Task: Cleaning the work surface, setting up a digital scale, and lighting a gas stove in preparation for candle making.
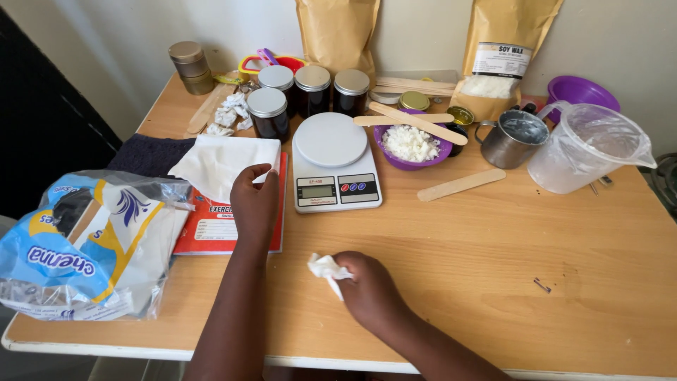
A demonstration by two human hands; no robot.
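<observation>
A crumpled white tissue [326, 269] is gripped in the closed right hand [368, 288] and pressed on the wooden table [493, 247]. The left hand [255, 204], fingers curled, is rested on a red exercise book [211, 229] (beside a white kitchen scale [334, 162]), pinching a white napkin [224, 162].

Right hand [370, 289] at lower centre of frame, closed around crumpled white tissue [324, 268], pressing it on wooden table [493, 268]. Left hand [255, 201] left of centre, fingers pinching edge of folded white napkin [222, 164] that lies over red exercise book [211, 229]. White scale [335, 166] just right of left hand. Purple bowl [412, 148] with white flakes behind scale. Blue plastic bag [84, 243] at lower left.
</observation>
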